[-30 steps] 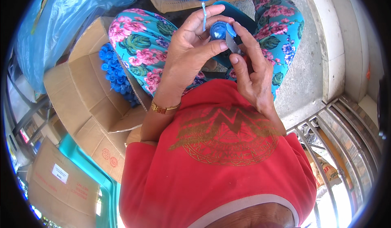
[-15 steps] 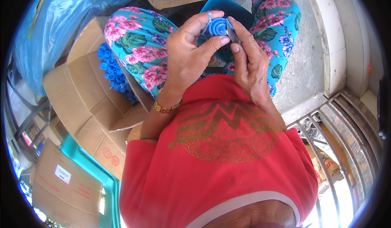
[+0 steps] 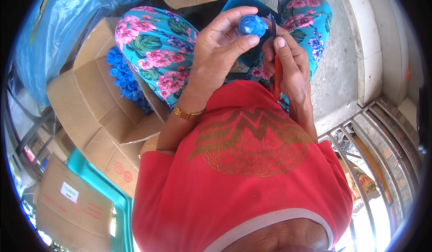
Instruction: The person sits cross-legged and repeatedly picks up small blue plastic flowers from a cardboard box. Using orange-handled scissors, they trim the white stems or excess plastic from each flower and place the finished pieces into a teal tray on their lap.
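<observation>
My left hand [image 3: 215,51] pinches a round, ridged blue plastic piece [image 3: 252,25] between thumb and fingers, above a dark blue tub [image 3: 245,1] between my knees. Close on its right, my right hand [image 3: 291,63] is wrapped round the red handle of a knife [image 3: 277,74]. The dark blade points up and away from me, a little apart from the piece. A thin whitish-blue scrap shows by the blade near my fingertips. Part of the tub is hidden behind my hands.
An open cardboard box [image 3: 85,101] on my left holds several blue pieces [image 3: 123,74]. More blue pieces lie in a carton [image 3: 189,0] at the far side. Blue plastic sheeting [image 3: 58,31] hangs at far left; a metal railing [image 3: 382,171] stands on the right.
My right hand has drawn back to the right from the blue piece, bringing the knife's red handle into view. The piece has turned in my left fingers and moved slightly right.
</observation>
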Demonstrator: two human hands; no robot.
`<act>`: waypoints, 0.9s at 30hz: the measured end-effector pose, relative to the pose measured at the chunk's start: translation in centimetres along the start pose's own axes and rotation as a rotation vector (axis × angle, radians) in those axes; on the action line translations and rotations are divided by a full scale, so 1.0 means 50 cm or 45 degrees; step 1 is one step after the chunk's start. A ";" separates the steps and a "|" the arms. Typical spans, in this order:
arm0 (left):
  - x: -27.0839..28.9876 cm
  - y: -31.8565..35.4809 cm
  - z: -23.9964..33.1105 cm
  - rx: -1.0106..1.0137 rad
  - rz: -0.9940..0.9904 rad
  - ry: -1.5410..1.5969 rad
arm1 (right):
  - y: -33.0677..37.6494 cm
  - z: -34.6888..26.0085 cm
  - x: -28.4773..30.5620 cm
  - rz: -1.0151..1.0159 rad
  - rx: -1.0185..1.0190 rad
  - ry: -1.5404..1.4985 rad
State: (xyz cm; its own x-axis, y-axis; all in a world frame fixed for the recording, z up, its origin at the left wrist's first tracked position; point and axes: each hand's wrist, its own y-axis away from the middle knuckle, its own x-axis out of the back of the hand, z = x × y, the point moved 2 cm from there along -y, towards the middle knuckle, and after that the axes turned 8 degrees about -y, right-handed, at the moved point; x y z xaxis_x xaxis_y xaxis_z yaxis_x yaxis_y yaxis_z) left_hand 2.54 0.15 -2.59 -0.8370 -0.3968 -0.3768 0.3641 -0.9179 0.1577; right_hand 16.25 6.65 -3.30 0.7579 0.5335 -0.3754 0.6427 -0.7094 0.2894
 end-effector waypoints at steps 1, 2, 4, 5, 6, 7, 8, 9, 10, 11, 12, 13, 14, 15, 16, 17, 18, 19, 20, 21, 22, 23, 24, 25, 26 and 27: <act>0.010 -0.002 0.001 0.030 -0.033 -0.005 | 0.004 0.000 -0.003 0.007 -0.005 0.018; 0.010 -0.002 0.000 0.013 -0.034 -0.004 | 0.007 -0.002 -0.006 0.020 0.041 0.102; 0.007 -0.003 -0.003 -0.018 -0.041 0.005 | 0.012 -0.005 -0.007 0.051 0.132 0.277; 0.009 -0.003 -0.005 -0.018 -0.042 -0.021 | 0.014 -0.011 -0.010 0.044 0.175 0.373; 0.012 -0.004 -0.007 -0.018 -0.043 -0.047 | 0.015 -0.021 -0.015 0.037 0.218 0.470; 0.013 -0.006 -0.008 -0.020 -0.045 -0.071 | 0.017 -0.028 -0.019 0.031 0.262 0.570; 0.011 -0.007 -0.008 -0.026 -0.043 -0.075 | 0.019 -0.030 -0.021 0.028 0.294 0.615; 0.009 -0.009 -0.008 -0.032 -0.040 -0.079 | 0.021 -0.031 -0.025 0.024 0.325 0.661; 0.009 -0.009 -0.007 -0.038 -0.034 -0.084 | 0.023 -0.032 -0.027 0.018 0.356 0.706; 0.006 -0.010 -0.003 -0.046 -0.033 -0.084 | 0.024 -0.034 -0.028 0.004 0.376 0.724; 0.002 -0.010 0.003 -0.055 -0.032 -0.085 | 0.024 -0.035 -0.027 0.007 0.392 0.747; 0.000 -0.010 0.006 -0.062 -0.030 -0.087 | 0.024 -0.035 -0.026 0.010 0.407 0.768; 0.001 -0.010 0.006 -0.061 -0.036 -0.090 | 0.023 -0.036 -0.026 0.009 0.428 0.787; 0.002 -0.012 0.006 -0.060 -0.041 -0.092 | 0.022 -0.037 -0.027 0.007 0.448 0.805; 0.003 -0.012 0.006 -0.059 -0.049 -0.094 | 0.021 -0.042 -0.029 0.002 0.475 0.822; 0.003 -0.012 0.008 -0.055 -0.063 -0.111 | 0.021 -0.043 -0.030 -0.007 0.478 0.814; 0.004 -0.010 0.013 -0.050 -0.077 -0.127 | 0.021 -0.044 -0.030 -0.016 0.482 0.806; 0.006 -0.009 0.017 -0.046 -0.087 -0.142 | 0.020 -0.044 -0.029 -0.034 0.461 0.774; 0.010 -0.009 0.023 -0.045 -0.131 -0.196 | 0.020 -0.043 -0.028 -0.052 0.439 0.742; 0.015 -0.009 0.029 -0.044 -0.175 -0.250 | 0.021 -0.045 -0.028 -0.069 0.403 0.717; 0.020 -0.006 0.034 -0.038 -0.214 -0.306 | 0.024 -0.048 -0.029 -0.088 0.362 0.688; 0.025 -0.006 0.035 -0.037 -0.243 -0.309 | 0.027 -0.049 -0.030 -0.108 0.321 0.658; 0.030 -0.008 0.035 -0.036 -0.272 -0.311 | 0.028 -0.046 -0.029 -0.097 0.345 0.646; 0.032 -0.011 0.034 -0.038 -0.305 -0.313 | 0.026 -0.042 -0.028 -0.085 0.373 0.636; 0.030 -0.010 0.032 -0.037 -0.275 -0.271 | 0.024 -0.036 -0.027 -0.072 0.402 0.626; 0.024 -0.008 0.027 -0.037 -0.245 -0.230 | 0.022 -0.028 -0.027 -0.037 0.444 0.595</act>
State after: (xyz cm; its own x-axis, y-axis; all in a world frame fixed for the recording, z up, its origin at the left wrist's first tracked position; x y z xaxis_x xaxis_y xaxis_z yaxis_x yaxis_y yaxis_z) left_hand 0.82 0.05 -1.88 -0.9504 -0.2117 -0.2277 0.2004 -0.9771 0.0717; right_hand 16.07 5.81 -1.23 0.7602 0.6456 0.0727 0.6493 -0.7587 -0.0523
